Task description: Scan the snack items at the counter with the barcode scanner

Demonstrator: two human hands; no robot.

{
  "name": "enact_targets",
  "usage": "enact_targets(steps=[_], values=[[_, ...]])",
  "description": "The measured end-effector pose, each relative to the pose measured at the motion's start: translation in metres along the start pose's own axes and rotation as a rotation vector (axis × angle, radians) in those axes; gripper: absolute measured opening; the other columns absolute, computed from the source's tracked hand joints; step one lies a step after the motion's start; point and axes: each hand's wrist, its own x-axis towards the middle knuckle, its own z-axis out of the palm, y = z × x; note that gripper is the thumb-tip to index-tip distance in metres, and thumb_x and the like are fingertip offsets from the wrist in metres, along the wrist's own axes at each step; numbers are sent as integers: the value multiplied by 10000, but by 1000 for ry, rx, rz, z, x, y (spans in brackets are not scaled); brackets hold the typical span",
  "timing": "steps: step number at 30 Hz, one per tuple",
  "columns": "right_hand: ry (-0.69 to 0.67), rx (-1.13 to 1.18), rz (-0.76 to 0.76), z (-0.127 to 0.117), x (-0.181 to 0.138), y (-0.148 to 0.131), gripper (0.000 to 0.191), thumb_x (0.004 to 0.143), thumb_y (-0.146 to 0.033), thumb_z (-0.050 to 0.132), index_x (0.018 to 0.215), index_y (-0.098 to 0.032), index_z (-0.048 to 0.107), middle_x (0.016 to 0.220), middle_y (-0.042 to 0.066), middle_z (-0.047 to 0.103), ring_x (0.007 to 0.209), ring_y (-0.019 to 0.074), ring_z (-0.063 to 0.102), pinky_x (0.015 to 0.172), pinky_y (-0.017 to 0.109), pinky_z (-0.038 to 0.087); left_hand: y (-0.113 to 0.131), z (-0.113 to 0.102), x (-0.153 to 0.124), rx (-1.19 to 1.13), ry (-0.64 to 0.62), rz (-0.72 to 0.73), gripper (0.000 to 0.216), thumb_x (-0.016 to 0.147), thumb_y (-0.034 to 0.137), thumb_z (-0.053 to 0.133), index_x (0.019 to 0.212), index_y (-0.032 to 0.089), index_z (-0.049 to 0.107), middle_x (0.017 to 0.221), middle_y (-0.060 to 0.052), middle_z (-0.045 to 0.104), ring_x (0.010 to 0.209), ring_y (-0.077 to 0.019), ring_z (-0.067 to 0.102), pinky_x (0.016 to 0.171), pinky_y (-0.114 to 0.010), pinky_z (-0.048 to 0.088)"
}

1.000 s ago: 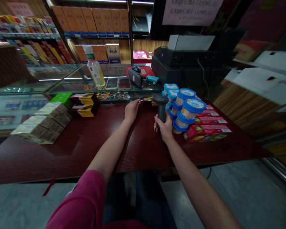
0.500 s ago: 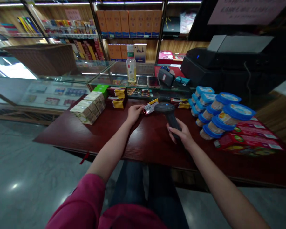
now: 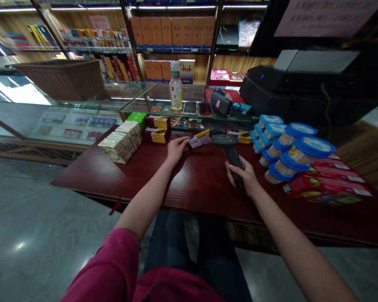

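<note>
My left hand [image 3: 176,149] pinches a small flat pack [image 3: 200,139] with a yellow edge and a white label, tilted up above the dark red counter [image 3: 195,184]. My right hand [image 3: 243,175] is closed round the handle of a black barcode scanner [image 3: 228,147], whose head sits just right of the pack and faces it. The two do not touch. Blue-lidded tubs [image 3: 290,153] are stacked in rows right of the scanner, on flat red boxes [image 3: 327,188].
Pale cartons [image 3: 121,140], a green box [image 3: 135,118] and stacked yellow-edged packs [image 3: 157,128] lie at the counter's left. A glass case behind carries a bottle [image 3: 175,91], phones [image 3: 190,108] and a black register [image 3: 302,84]. Stocked shelves line the back wall.
The view swung left. My left hand lifted the pack up from the back of the counter. My right hand drew the scanner away from the tubs and pointed its head at the pack.
</note>
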Motion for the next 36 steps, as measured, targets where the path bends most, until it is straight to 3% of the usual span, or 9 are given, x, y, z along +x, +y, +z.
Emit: enact_targets(steps=[6,10,13,19,26,30,33,36], values=[[71,16,4,-2,6,-1,316,805,-430,830,930,-225,623,698,-37,617,407,109,520,321,234,380,9,-82,-12,376,196,350,259,1046,231,581,1207,223,785,1243,-54,803,1193,-193,736,1094,-316,544],[55,-8,-7,10,15,-10,289,820,-420,814,933,-230,628,711,-27,614,418,114,521,332,248,396,4,-132,-18,593,209,393,289,1077,248,522,1253,236,751,1285,-63,783,1229,-186,715,1121,-329,540],[27,3,-30,28,28,-14,254,843,-410,783,921,-226,627,707,-21,610,419,112,517,339,249,407,0,-148,-16,660,217,397,310,1089,252,491,1277,237,736,1311,-75,768,1257,-179,699,1135,-326,533],[-56,68,21,58,55,2,294,788,-427,807,883,-229,611,693,-37,604,387,100,505,299,222,376,-18,-150,-1,753,200,379,324,1061,190,501,1278,212,741,1360,-102,740,1298,-217,680,1160,-386,529],[-41,178,79,53,60,24,297,785,-406,844,861,-208,636,768,-22,640,385,91,526,288,222,377,-26,-137,3,996,218,315,539,993,38,396,1496,79,584,1571,-206,573,1532,-297,481,1262,-450,431],[-28,223,83,52,59,24,295,774,-394,853,847,-209,635,803,-18,640,400,93,534,291,230,392,-12,-118,-6,1072,118,401,580,1008,67,393,1569,143,522,1622,-156,534,1555,-283,450,1277,-459,400],[-32,219,94,53,58,23,288,787,-396,847,854,-207,640,811,-14,634,405,91,531,291,229,399,-6,-109,-13,1107,24,388,547,1016,109,427,1541,176,565,1581,-142,583,1487,-289,534,1251,-467,420],[-31,217,110,53,57,24,289,799,-402,844,867,-208,641,810,-12,630,404,89,529,286,224,394,-7,-110,-14,1125,29,351,553,1001,116,455,1539,180,566,1610,-139,552,1506,-299,512,1251,-483,409]])
